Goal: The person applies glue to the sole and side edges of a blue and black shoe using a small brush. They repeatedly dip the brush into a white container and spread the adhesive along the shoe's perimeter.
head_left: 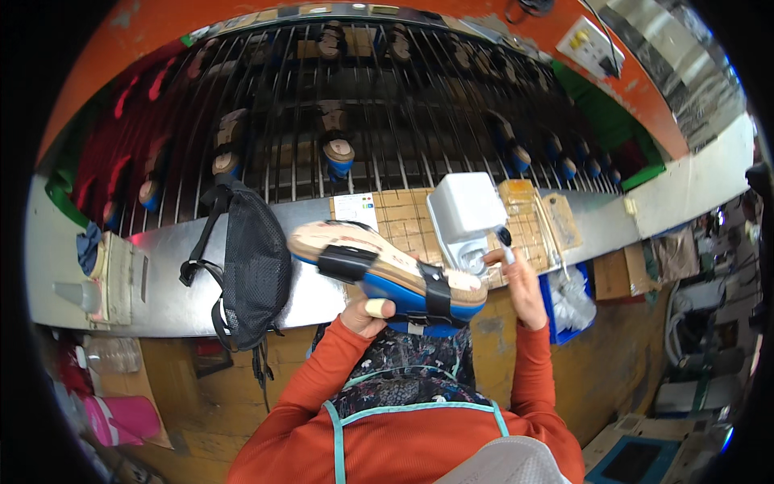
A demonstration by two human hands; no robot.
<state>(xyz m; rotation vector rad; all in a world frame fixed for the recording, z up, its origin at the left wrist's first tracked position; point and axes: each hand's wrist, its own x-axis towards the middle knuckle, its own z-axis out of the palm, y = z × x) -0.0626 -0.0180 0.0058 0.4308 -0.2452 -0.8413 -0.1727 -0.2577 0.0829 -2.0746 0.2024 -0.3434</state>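
A sandal (395, 256) with black straps and a tan insole is tilted in front of me, fitted on a blue shoe last (403, 300). My left hand (367, 317) grips it from the near side, a pale yellow cover on the thumb. Between the fingers of my right hand (520, 282) is a small brush (505, 239) with a dark head and a light handle. That hand is beside the open lower cup of a white plastic container (468, 206), which stands on a brown board (395, 211).
Beyond the metal ledge (310, 294), several sandals on blue lasts lie on a rack of metal rollers (278, 153). A black mesh bag (256, 262) rests on the ledge at left. An amber block (516, 196) sits by the container; a blue bin (556, 323) is below right.
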